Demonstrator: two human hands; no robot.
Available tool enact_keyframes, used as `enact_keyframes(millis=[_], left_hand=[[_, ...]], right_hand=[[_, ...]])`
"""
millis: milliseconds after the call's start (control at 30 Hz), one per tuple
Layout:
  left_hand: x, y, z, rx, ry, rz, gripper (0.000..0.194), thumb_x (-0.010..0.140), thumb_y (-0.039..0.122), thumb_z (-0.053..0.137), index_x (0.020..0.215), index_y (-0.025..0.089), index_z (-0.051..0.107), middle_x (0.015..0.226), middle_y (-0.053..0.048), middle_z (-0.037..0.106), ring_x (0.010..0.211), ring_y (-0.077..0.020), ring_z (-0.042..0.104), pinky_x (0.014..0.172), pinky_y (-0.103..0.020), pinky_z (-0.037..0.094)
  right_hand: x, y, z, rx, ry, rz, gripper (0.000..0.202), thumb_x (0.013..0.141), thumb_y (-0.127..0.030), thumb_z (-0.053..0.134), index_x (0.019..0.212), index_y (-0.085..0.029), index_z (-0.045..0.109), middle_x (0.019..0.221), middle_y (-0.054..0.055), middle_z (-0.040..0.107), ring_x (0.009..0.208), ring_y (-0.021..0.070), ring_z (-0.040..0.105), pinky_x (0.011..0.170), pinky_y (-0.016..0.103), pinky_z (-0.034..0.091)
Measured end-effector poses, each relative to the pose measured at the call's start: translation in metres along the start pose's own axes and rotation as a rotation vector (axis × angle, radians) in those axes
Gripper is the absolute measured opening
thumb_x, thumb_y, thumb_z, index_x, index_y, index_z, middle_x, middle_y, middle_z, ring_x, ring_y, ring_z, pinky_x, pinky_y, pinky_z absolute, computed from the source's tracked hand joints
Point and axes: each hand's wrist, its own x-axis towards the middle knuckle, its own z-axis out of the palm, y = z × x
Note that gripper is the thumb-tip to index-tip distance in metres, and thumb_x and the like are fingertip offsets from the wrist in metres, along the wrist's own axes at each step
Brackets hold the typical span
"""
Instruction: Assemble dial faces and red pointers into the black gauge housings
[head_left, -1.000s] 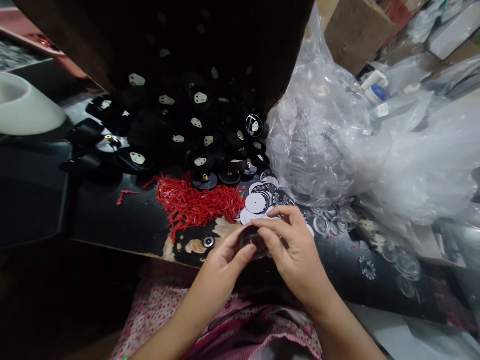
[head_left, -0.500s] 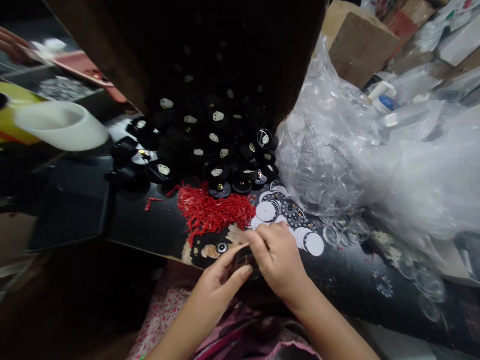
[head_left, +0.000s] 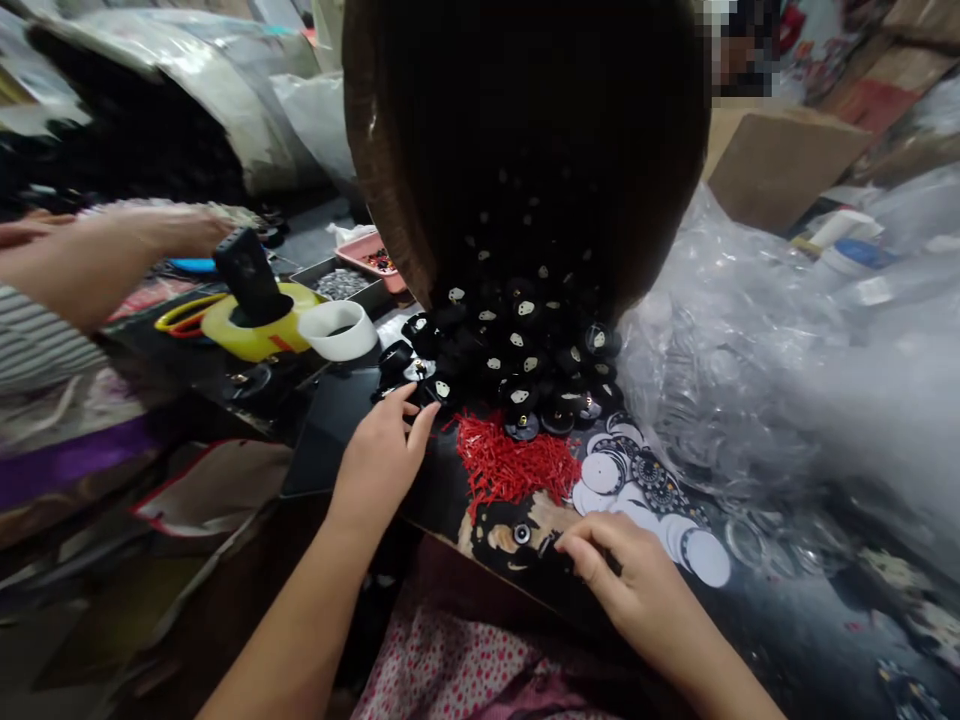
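Note:
My left hand (head_left: 384, 445) reaches to the near left edge of a heap of black round cases with white labels (head_left: 517, 340). Its thumb and forefinger are apart, and I see nothing held between them. Near the table's front edge, my right hand (head_left: 634, 570) has its fingers curled and thumb pressed in; whatever is at the fingertips is too small to make out. White and black printed dial discs (head_left: 600, 473) lie just beyond it. A pile of thin red plastic pieces (head_left: 517, 462) sits between the hands, and a small black-and-white ring (head_left: 522, 534) lies below the pile.
A large dark container (head_left: 540, 90) opens over the black cases. At right, a clear plastic bag (head_left: 720, 330) holds transparent round covers. Rolls of yellow tape (head_left: 259, 330) and white tape (head_left: 339, 332) stand at left, where a co-worker's arm (head_left: 97, 255) reaches in.
My hands were together over a round, partly hidden item; they have since parted. The left went out to the black cases, while the right stayed near the edge. The view swung left.

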Motion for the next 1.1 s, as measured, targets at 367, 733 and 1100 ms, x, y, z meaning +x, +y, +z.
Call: enact_keyframes(millis=[367,733,1100], left_hand=[[-0.001,0.011,0.010,-0.564,-0.055,-0.255,0.031,0.090,0.038,0.062,0.120,0.029,0.063,0.106,0.008,0.070,0.099,-0.0181,0.064,0.093,-0.029,0.049],[-0.107,0.057,0.033,-1.387,-0.589,-0.794,0.021,0.087,0.036,0.068,0.102,0.022,0.070,0.110,-0.011,0.075,0.097,-0.0235,0.071,0.084,-0.031,0.059],[-0.117,0.088,0.055,-1.513,-0.493,-0.969,0.032,0.100,0.031,0.047,0.121,0.015,0.064,0.122,-0.013,0.071,0.112,-0.0254,0.068,0.096,-0.036,0.056]], right_hand=[[0.009,0.017,-0.013,-0.217,0.066,0.113,0.017,0.096,-0.024,0.052,0.100,-0.020,0.069,0.093,0.005,0.071,0.085,0.0195,0.064,0.080,0.033,0.047],[0.029,0.050,-0.039,-0.229,0.311,0.256,0.010,0.085,-0.022,0.061,0.092,-0.019,0.067,0.091,0.005,0.068,0.085,0.0221,0.063,0.081,0.038,0.049],[-0.001,0.025,-0.028,-0.141,0.360,0.089,0.013,0.091,-0.022,0.058,0.087,-0.020,0.070,0.087,0.005,0.066,0.080,0.0184,0.061,0.075,0.031,0.049]])
